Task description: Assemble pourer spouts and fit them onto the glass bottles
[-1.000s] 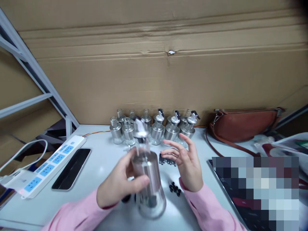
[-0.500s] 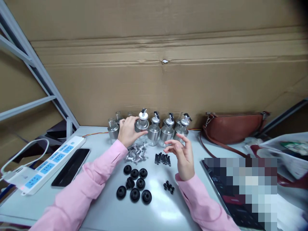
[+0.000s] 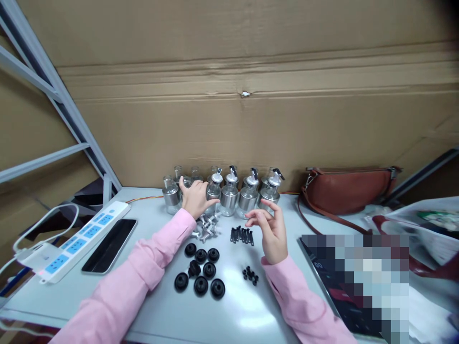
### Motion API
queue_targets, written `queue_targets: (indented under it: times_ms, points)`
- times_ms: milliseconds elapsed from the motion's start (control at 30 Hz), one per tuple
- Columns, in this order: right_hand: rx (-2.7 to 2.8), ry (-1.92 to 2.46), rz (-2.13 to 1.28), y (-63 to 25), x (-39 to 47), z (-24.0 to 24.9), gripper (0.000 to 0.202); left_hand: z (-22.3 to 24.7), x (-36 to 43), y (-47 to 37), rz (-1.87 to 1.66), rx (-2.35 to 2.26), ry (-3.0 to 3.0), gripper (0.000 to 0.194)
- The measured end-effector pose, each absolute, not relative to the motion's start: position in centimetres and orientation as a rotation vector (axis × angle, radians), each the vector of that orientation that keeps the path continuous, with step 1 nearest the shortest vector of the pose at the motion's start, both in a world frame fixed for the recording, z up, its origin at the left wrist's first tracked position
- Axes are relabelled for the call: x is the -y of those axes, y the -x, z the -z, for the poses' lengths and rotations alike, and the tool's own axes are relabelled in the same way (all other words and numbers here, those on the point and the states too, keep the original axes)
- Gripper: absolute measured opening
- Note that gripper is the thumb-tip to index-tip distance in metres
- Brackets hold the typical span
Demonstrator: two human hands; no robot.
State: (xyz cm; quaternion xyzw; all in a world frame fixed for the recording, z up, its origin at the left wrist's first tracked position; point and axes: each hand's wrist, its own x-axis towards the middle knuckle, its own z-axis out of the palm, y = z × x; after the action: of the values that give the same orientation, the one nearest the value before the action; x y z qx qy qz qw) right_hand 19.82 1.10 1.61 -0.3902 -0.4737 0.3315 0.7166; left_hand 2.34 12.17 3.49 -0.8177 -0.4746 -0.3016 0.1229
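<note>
My left hand (image 3: 196, 198) is at the left of a glass bottle (image 3: 213, 192) with a metal band and a silver pourer cap with a dark lever. Its fingers are spread, and the thumb reaches across the bottle's front; whether it touches is hard to tell. Several capped bottles (image 3: 248, 197) stand in line to the right, with uncapped glass bottles (image 3: 171, 193) at the left and behind. Loosely curled and holding nothing, my right hand (image 3: 274, 235) hovers beside a row of small black levers (image 3: 242, 235). A pile of silver pourer parts (image 3: 209, 227) lies below my left hand.
Black round stoppers (image 3: 201, 285) and small black pieces (image 3: 250, 275) lie on the white table (image 3: 161, 315). On the left are a power strip (image 3: 86, 239) and a phone (image 3: 109, 246). A brown bag (image 3: 349, 191) and a dark tablet-like device (image 3: 337, 286) are at the right.
The bottle by my left hand has come down into line with the others, and the hand has shifted slightly right and down. My right hand has barely moved.
</note>
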Motion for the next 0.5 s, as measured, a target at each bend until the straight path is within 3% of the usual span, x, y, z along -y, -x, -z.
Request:
queue_targets:
  times_ms: [500]
  points:
    - [1.054, 1.162, -0.415, -21.6, -2.3, -0.7, 0.023, -2.9, -11.2, -1.9, 0.758, 1.374, 2.357, 0.043]
